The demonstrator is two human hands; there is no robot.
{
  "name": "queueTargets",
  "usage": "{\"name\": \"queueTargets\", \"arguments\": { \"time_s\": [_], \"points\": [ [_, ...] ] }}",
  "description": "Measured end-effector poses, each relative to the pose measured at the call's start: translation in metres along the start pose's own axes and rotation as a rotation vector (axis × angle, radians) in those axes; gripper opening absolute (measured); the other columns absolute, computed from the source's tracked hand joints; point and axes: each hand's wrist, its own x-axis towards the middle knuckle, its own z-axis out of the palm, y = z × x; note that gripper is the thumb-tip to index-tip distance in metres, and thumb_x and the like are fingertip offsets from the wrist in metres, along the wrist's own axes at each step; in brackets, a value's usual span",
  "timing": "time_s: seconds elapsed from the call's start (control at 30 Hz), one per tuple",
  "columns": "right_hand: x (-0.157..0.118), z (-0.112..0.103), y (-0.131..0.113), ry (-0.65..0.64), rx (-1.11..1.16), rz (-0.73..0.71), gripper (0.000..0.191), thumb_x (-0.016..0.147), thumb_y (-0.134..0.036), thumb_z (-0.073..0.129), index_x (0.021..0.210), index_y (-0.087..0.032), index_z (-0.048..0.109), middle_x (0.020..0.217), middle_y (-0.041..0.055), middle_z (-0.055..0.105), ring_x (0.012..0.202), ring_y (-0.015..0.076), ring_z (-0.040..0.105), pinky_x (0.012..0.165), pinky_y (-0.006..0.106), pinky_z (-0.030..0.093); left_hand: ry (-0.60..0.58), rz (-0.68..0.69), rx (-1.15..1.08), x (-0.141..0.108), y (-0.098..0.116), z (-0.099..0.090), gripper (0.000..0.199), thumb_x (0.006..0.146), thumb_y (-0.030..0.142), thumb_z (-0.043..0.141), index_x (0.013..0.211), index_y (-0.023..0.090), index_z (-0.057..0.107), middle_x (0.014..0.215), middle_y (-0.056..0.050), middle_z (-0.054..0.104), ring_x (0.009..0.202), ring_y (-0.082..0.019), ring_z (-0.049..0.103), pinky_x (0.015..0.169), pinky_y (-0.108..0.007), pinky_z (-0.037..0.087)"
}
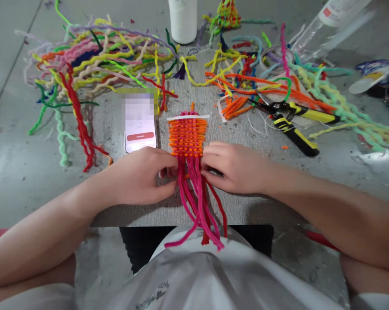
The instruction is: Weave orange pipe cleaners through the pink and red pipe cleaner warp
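Note:
A small woven piece of orange and pink yarn lies in front of me. A white strip crosses its top, and long loose pink and red strands hang from its lower end over the table edge. At the lower left corner, my left hand is closed, its curled fingers on the weave's edge. My right hand grips the opposite lower corner, thumb and fingers bent together. Parts of the fingertips are hidden, as is the exact bit of yarn between them.
A phone lies left of the weave. Yellow-black pliers are at the right among orange yarn strands. Behind lie a heap of colourful yarn, a white bottle, a tape roll and a clear plastic bottle.

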Motion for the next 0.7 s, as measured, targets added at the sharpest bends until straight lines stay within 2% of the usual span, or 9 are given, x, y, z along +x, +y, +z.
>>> {"name": "queueTargets", "arguments": {
  "time_s": [0.1,0.23,0.47,0.7],
  "points": [
    [0.001,0.002,0.002,0.007,0.001,-0.008,0.017,0.1,-0.025,0.052,0.088,-0.017,0.062,0.089,0.0084,0.063,0.088,0.0224,0.053,0.078,0.034,0.041,-0.016,0.0,0.017,0.001,-0.002,0.001,0.016,0.085,0.034,0.058,0.081,0.02,0.066,0.075,-0.001,0.065,0.067,-0.016,0.058,0.064,-0.029,0.041],
    [0.0,0.003,0.005,0.018,0.014,-0.027,0.018,0.101,-0.026,0.052,0.09,-0.017,0.063,0.089,0.0083,0.063,0.087,0.0223,0.053,0.077,0.034,0.041,-0.01,-0.007,0.1,0.001,-0.004,0.004,0.014,0.086,0.027,0.054,0.08,0.021,0.064,0.076,-0.002,0.064,0.068,-0.017,0.057,0.064,-0.031,0.04],
    [-0.001,-0.001,0.003,0.042,-0.222,-0.079,0.032,0.107,-0.027,0.042,0.094,-0.014,0.068,0.093,0.0123,0.065,0.089,0.0244,0.053,0.076,0.036,0.041,0.044,-0.087,0.128,0.002,-0.007,0.009,0.011,0.085,0.025,0.052,0.079,0.021,0.061,0.075,-0.002,0.064,0.069,-0.019,0.057,0.064,-0.031,0.037],
    [0.005,0.0,0.009,0.066,-0.213,-0.037,0.028,0.106,-0.025,0.043,0.093,-0.014,0.066,0.093,0.0121,0.066,0.089,0.0245,0.055,0.077,0.036,0.043,0.141,-0.16,0.124,0.003,-0.008,0.012,0.014,0.086,0.027,0.051,0.078,0.021,0.061,0.073,-0.002,0.064,0.065,-0.017,0.058,0.06,-0.029,0.036]
  ]
}}
